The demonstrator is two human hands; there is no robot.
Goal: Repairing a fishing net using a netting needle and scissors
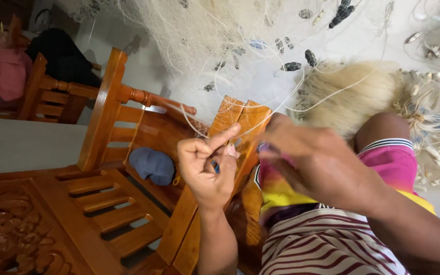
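My left hand is raised in front of a wooden chair arm, fingers curled and pinching thin white net line, with a small blue object between the fingers. My right hand is close beside it, fingers closed on the same line, slightly blurred. The line runs up to a pale fishing net spread on the floor with dark and white floats. A bunched cream mass of netting lies by my knee.
A slatted wooden armchair stands at the left with a blue cap on its seat. Another wooden chair with pink cloth and a dark bag is at the far left. Small white weights lie at the right.
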